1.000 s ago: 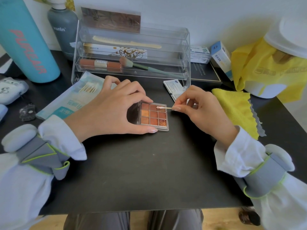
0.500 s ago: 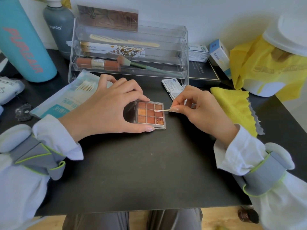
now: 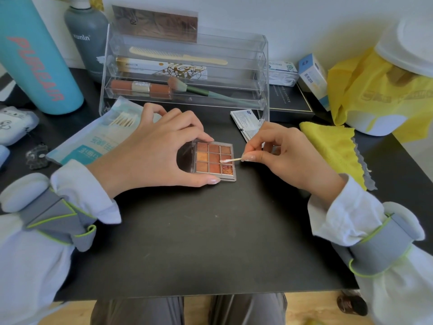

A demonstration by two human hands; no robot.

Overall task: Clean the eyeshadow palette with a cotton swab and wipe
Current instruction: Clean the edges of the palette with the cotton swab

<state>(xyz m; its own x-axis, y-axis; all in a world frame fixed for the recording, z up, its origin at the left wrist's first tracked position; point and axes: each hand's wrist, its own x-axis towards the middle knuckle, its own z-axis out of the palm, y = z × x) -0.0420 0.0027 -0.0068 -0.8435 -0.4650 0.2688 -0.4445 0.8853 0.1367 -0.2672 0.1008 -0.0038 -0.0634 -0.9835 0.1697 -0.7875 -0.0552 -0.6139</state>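
A small eyeshadow palette (image 3: 214,160) with orange and brown pans lies open on the black table (image 3: 199,242). My left hand (image 3: 154,153) grips it, index finger on the far edge and thumb on the near edge. My right hand (image 3: 281,153) pinches a cotton swab (image 3: 230,160) between thumb and forefinger. The swab's tip rests on the right column of pans, between the middle and bottom pan. A wipe sachet (image 3: 246,121) lies just behind my right hand, partly hidden by it.
A clear acrylic organizer (image 3: 263,73) with a comb, brush and tubes stands behind the palette. A cotton swab pack (image 3: 98,137) lies at left, beside a teal bottle (image 3: 35,55) and grey bottle (image 3: 86,38). A yellow cloth (image 3: 332,146) and yellow-lined bin (image 3: 365,123) sit at right.
The swab tip has slid toward me along the right column of pans, from the top pan to the lower ones. My left hand keeps its hold on the palette.
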